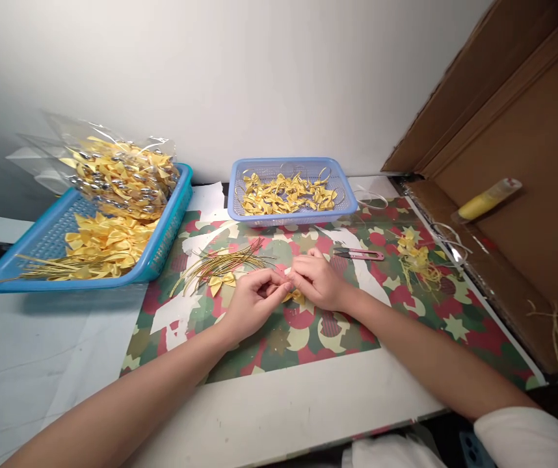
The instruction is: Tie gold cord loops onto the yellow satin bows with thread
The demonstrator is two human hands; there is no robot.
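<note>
I am pinching a small yellow bow [294, 297] between my left hand [252, 304] and right hand [318, 281], both closing on it; my fingers are hiding most of it. It is sitting low over the star-patterned mat [308, 338] on a white table [279, 409]. Gold wires [220, 265] are lying just left, pink snips [358, 254] right, a lilac basket [292, 190] of bows farther off, and a blue tray [88, 227] far left.

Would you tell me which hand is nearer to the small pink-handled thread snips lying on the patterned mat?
Right. The right hand lies just below-left of the pink-handled thread snips; the left hand is farther left, beyond it.
</note>
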